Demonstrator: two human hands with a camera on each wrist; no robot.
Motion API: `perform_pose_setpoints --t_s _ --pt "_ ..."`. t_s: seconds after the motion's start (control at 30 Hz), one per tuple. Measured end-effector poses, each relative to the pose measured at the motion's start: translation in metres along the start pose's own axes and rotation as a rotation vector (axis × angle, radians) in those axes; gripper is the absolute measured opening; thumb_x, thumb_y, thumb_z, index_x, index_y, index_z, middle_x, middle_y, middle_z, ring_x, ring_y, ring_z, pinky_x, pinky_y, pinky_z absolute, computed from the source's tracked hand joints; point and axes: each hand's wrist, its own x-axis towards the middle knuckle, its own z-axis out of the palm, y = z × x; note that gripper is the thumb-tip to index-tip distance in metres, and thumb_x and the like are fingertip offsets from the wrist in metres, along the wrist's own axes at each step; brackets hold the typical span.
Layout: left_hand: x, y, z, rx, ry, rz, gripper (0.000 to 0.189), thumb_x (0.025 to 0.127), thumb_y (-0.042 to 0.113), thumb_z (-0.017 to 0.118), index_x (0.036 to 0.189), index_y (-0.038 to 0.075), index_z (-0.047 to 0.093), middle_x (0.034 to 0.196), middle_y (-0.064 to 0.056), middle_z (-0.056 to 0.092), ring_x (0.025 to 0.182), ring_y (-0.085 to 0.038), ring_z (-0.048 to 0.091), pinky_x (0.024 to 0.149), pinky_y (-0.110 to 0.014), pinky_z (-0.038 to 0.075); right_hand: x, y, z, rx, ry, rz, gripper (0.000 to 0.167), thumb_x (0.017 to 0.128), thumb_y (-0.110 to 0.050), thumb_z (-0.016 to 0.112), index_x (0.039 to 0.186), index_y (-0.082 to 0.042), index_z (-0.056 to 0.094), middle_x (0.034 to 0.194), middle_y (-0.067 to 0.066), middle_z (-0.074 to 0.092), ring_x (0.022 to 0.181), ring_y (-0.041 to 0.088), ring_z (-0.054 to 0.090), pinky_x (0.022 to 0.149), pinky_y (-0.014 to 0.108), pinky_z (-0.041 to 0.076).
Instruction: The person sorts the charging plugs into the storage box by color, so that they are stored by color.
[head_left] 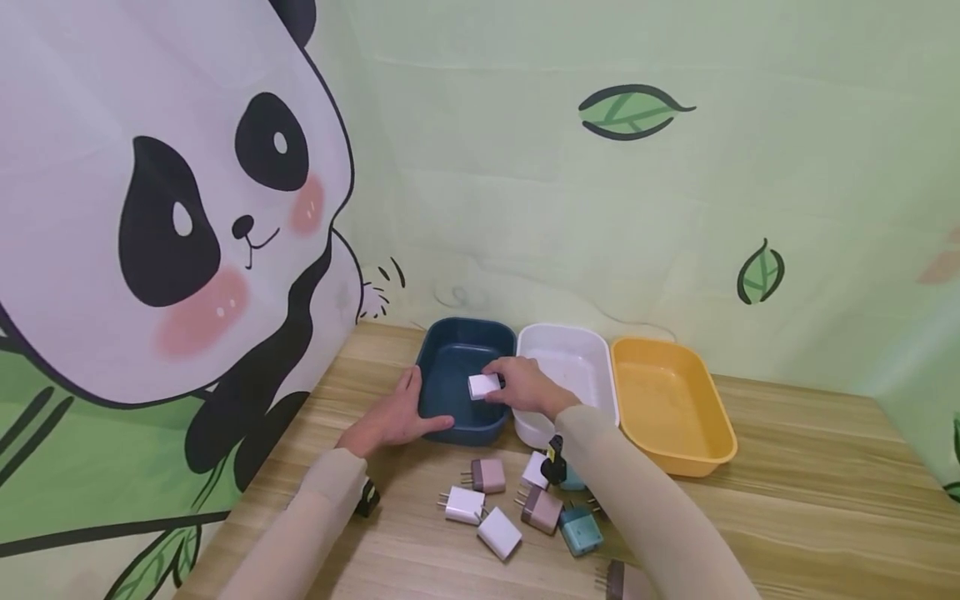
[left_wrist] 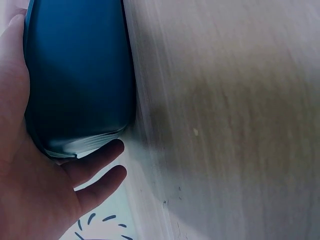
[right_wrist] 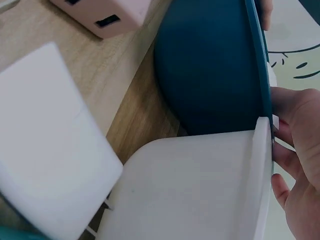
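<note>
My right hand (head_left: pixel 528 386) pinches a white adapter (head_left: pixel 482 387) between thumb and fingertips, the thumb on the near side and the fingers on the far side. It is a small, boxy block, plain white with softened edges, its longer side running left to right; my grip covers its right end, so I can't tell how the prongs sit. I hold it above the right part of the blue tray (head_left: pixel 444 385), a deep, dark, round-cornered thing. My left hand (head_left: pixel 396 412) is spread around that tray's near left corner, fingers fairly straight along the left side and thumb reaching right along the near rim. Just right of the blue tray stands a white tray (head_left: pixel 561 343), and beside that, farther right, a yellow tray (head_left: pixel 667 400). On the near side, below the trays, loose adapters lie about the wooden table (head_left: pixel 817 483): white ones (head_left: pixel 499 533) with metal prongs, a pink one (head_left: pixel 491 476) with a darker prong end, another dusky pink block (head_left: pixel 542 509), and a teal one (head_left: pixel 581 531) to its right. Past the far left of the table is a printed panda (head_left: pixel 217 237).
</note>
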Motion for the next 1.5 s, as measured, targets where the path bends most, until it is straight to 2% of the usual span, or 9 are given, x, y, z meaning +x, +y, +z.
perform_pose_setpoints --t_s 0.27,0.47,0.63,0.77,1.1,1.3,1.5 --pt "0.004 0.004 0.003 -0.002 0.0 0.018 0.116 0.078 0.067 0.06 0.15 0.0 0.0 0.156 -0.019 0.001 0.137 -0.036 0.025 0.107 -0.049 0.028 0.003 0.011 -0.002 -0.004 0.05 0.027 0.04 0.082 -0.024 0.074 0.116 -0.006 0.065 0.11 0.009 0.066 0.1 0.024 0.059 0.09 0.043 0.042" --pt "0.003 0.007 0.002 -0.011 -0.001 0.027 0.115 0.079 0.065 0.06 0.15 -0.001 -0.001 0.156 -0.02 0.001 0.137 -0.037 0.024 0.107 -0.049 0.027 0.002 0.019 -0.008 0.022 0.125 -0.009 0.036 0.085 -0.014 0.07 0.117 0.002 0.063 0.112 0.017 0.064 0.099 0.028 0.059 0.091 0.039 0.045" --pt "0.001 0.005 0.001 -0.027 -0.008 0.013 0.114 0.08 0.064 0.061 0.149 -0.001 -0.003 0.156 -0.02 0.0 0.138 -0.038 0.022 0.107 -0.051 0.026 -0.006 0.024 -0.015 0.064 0.15 -0.052 0.036 0.085 -0.01 0.069 0.117 0.004 0.062 0.112 0.019 0.063 0.1 0.029 0.06 0.089 0.04 0.046" --pt "0.0 0.003 -0.001 -0.045 -0.02 -0.005 0.115 0.079 0.065 0.06 0.15 0.002 -0.005 0.156 -0.018 -0.003 0.139 -0.037 0.019 0.108 -0.051 0.025 -0.017 0.027 -0.026 0.106 0.143 -0.068 0.035 0.085 -0.009 0.069 0.116 0.004 0.062 0.112 0.019 0.063 0.101 0.031 0.061 0.086 0.039 0.049" --pt "-0.002 -0.001 -0.001 -0.039 -0.006 0.025 0.115 0.08 0.063 0.061 0.149 -0.002 -0.003 0.155 -0.022 -0.001 0.138 -0.039 0.019 0.107 -0.052 0.025 -0.062 0.032 -0.049 0.115 0.081 -0.094 0.039 0.085 -0.011 0.07 0.119 0.004 0.06 0.114 0.017 0.063 0.099 0.029 0.06 0.084 0.039 0.051" --pt "-0.001 -0.002 0.0 -0.039 -0.002 0.033 0.115 0.08 0.063 0.062 0.149 -0.003 -0.003 0.155 -0.023 0.0 0.138 -0.04 0.019 0.107 -0.052 0.025 -0.087 0.032 -0.055 0.115 0.048 -0.13 0.037 0.084 -0.012 0.072 0.118 0.001 0.062 0.113 0.015 0.064 0.095 0.025 0.061 0.081 0.035 0.052" --pt "0.0 -0.001 0.001 -0.039 -0.002 0.04 0.116 0.079 0.064 0.062 0.149 -0.003 -0.002 0.155 -0.024 0.001 0.137 -0.04 0.02 0.107 -0.053 0.026 -0.109 0.028 -0.052 0.132 0.018 -0.183 0.034 0.085 -0.013 0.071 0.115 -0.001 0.063 0.111 0.011 0.065 0.091 0.022 0.06 0.077 0.03 0.052"
